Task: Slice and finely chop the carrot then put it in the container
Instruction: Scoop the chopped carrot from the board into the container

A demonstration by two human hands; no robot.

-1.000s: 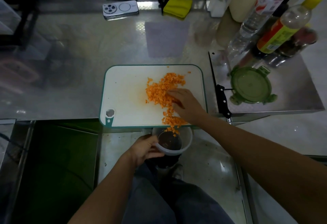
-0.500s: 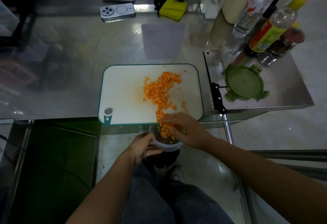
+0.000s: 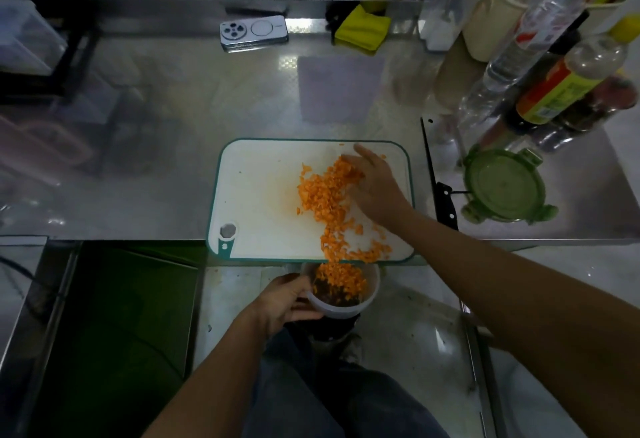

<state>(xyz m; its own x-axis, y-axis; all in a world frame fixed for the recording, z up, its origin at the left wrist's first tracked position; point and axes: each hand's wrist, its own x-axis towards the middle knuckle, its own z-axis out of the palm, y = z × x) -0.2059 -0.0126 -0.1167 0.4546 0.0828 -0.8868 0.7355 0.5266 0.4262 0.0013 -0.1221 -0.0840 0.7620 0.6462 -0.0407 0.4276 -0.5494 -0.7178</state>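
Lying in a loose orange heap of small, rough-cut bits, the carrot [image 3: 325, 195] covers the right half of the board [image 3: 259, 195], and a trail of it runs to the near edge. More bits sit in the container [image 3: 346, 311], a round, translucent plastic tub held just under that edge. The left hand [image 3: 282, 302] grips its wall, fingers curled round it. The right hand [image 3: 375, 188] rests palm down on the heap's far side, fingers loosely straight. The board is white and rectangular, with rounded corners and a teal rim. Beside it on the shiny steel counter [image 3: 173, 160] lie a black-handled knife [image 3: 446, 207] and 1 round green lid [image 3: 504, 188].
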